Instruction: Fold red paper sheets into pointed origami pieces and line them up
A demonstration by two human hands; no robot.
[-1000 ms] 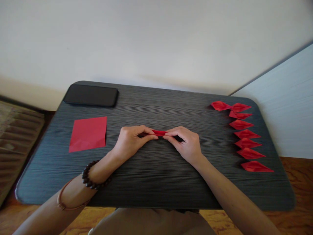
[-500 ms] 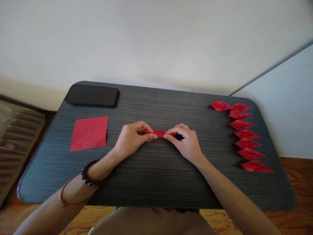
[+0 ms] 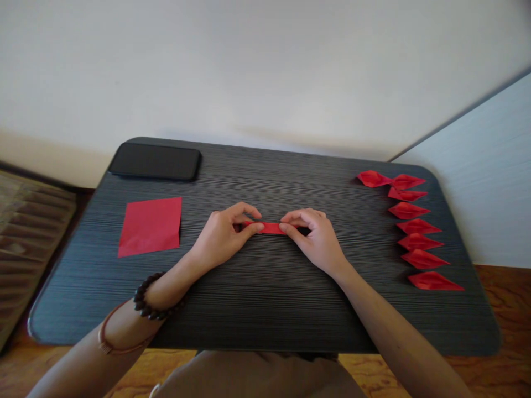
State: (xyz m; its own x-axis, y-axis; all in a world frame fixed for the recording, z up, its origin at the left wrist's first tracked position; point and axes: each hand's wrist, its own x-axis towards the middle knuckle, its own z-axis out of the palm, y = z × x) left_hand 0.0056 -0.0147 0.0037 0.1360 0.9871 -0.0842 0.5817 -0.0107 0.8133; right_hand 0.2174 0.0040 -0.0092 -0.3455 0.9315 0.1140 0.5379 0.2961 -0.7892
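Observation:
A narrow folded strip of red paper (image 3: 271,228) lies across the middle of the table, between my two hands. My left hand (image 3: 226,229) grips its left end, thumb on top and index finger raised and curved above it. At the right end, my right hand (image 3: 314,235) pinches the strip with the thumb in front and the fingers curled behind. Both ends of the strip are partly hidden by my fingers. A flat square of red paper (image 3: 151,226) rests to the left of my left hand.
Several folded red paper boats (image 3: 418,226) stand in a column along the table's right side. A black phone (image 3: 155,161) lies at the back left corner. The dark table (image 3: 265,309) meets a pale wall (image 3: 265,72) behind it.
The strip has turned to show a flatter, wider face. My left index finger has lifted off it, and my thumbs have moved slightly apart along it.

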